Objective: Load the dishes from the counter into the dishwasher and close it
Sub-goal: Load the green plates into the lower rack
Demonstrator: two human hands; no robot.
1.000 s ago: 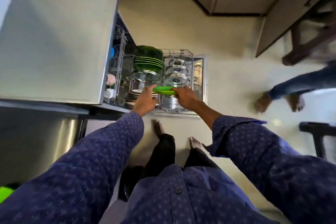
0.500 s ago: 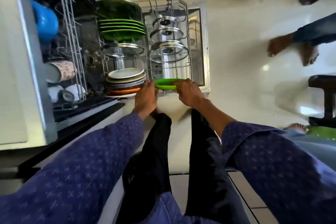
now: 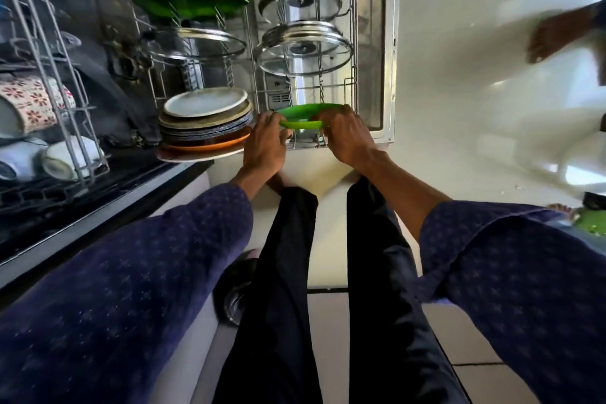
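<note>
I held the small green plate (image 3: 303,115) by its edges, my left hand (image 3: 264,144) curled round its left rim and my right hand (image 3: 349,136) clasping the right. It hung level over the near end of the lower rack (image 3: 352,85), right of the stacked plates (image 3: 205,123). I judged two hands kept it steady while I sought a free slot. Glass lids (image 3: 303,49) filled the farther tines.

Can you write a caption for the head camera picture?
Both hands set a green plate into the dishwasher rack.
</note>
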